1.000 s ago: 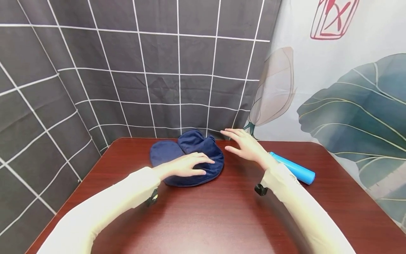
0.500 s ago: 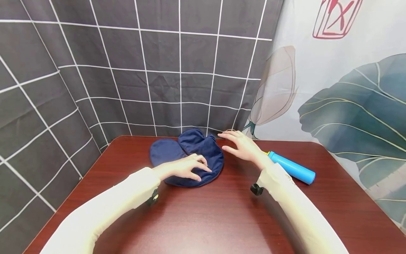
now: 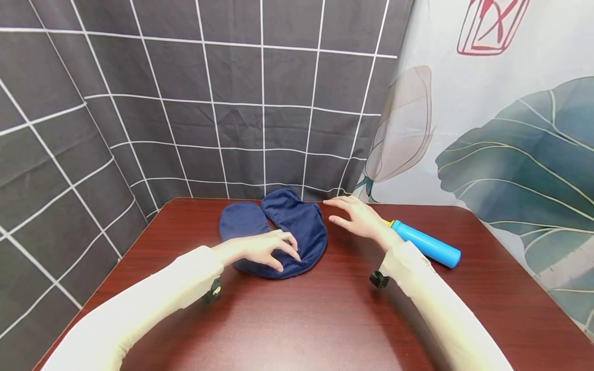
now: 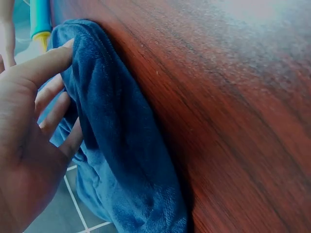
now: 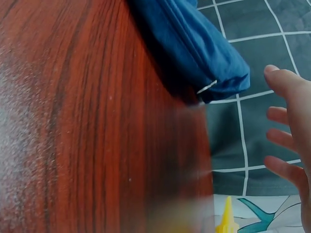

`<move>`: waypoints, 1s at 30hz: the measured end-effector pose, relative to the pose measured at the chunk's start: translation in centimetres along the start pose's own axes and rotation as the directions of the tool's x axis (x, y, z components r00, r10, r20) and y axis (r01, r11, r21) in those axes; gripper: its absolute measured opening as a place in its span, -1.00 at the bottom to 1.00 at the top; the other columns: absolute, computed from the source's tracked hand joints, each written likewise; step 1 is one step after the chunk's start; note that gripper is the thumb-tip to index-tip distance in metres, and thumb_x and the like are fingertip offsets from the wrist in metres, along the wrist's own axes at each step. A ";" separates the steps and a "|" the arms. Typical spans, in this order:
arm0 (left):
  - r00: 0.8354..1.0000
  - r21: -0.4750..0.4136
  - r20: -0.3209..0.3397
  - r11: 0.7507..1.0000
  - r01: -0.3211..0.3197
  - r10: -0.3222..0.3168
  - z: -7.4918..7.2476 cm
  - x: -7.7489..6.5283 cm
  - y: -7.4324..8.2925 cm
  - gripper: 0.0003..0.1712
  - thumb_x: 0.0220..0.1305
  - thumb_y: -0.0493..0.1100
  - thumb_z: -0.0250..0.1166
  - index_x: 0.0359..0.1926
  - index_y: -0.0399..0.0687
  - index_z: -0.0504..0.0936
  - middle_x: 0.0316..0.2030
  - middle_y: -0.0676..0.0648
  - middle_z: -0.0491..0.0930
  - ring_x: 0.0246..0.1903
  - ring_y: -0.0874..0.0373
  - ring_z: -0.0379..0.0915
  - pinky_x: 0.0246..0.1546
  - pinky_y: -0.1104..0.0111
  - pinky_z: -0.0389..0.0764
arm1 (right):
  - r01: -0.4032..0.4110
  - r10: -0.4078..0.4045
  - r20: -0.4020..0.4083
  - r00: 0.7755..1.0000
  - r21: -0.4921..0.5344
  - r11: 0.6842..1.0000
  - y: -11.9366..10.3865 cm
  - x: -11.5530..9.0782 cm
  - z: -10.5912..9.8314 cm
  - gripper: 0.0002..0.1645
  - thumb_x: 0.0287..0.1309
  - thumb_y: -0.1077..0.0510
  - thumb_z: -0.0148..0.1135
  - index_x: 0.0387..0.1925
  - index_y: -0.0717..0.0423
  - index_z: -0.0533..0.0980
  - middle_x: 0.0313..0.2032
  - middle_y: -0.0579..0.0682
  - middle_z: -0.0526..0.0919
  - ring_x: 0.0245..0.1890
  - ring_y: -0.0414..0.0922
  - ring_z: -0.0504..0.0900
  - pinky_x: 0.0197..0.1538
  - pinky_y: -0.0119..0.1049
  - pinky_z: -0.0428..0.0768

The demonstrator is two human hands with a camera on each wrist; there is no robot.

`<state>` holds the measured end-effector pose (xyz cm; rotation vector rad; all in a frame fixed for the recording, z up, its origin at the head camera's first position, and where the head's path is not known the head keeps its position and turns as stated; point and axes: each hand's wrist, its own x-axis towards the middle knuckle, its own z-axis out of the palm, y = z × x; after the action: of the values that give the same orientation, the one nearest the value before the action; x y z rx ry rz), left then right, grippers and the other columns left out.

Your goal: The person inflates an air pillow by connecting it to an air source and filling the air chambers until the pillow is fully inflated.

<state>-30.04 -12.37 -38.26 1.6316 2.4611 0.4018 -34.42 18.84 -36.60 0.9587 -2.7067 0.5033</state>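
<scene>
A navy, flat U-shaped neck pillow [image 3: 308, 226] lies near the table's back edge. Over its near left part, my left hand [image 3: 269, 248] has its fingers bent and spread, tips down on the fabric. In the left wrist view, the thumb and fingers of the left hand [image 4: 29, 111] meet the upper side of the plush pillow [image 4: 116, 121]. My right hand [image 3: 359, 219] hovers beside the pillow's right end, palm down and holding nothing. The right wrist view has the right hand [image 5: 296, 121] apart from the pillow [image 5: 194, 48], whose edge bears a small white tag [image 5: 207, 87].
Behind my right wrist lies a blue cylinder [image 3: 427, 243] with a yellow nozzle [image 3: 389, 223], resembling a hand air pump. A dark gridded curtain [image 3: 236, 123] hangs behind the reddish-brown table [image 3: 320, 330], with a floral curtain [image 3: 501, 170] at the right.
My left hand has bent its fingers and shifted toward me and left; the pillow's near part slid slightly toward me and its gap widened. My right hand moved only slightly.
</scene>
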 end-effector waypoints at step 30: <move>0.998 -0.191 0.035 0.980 0.061 -0.055 -2.7 -0.1 1.0 -0.62 0.21 -0.15 0.40 0.07 -0.04 0.67 0.02 -0.05 0.62 0.02 0.06 0.54 -0.03 0.29 0.61 | -0.012 0.010 0.026 1.000 0.105 0.994 0.1 -2.5 1.5 -0.50 0.27 -0.03 0.28 0.22 -0.03 0.55 0.15 -0.05 0.66 0.22 0.01 0.55 0.33 0.03 0.45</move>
<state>-29.89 -12.45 -35.40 1.4754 2.3587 0.5825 -32.73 19.70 -38.79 0.9831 -2.7328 0.6466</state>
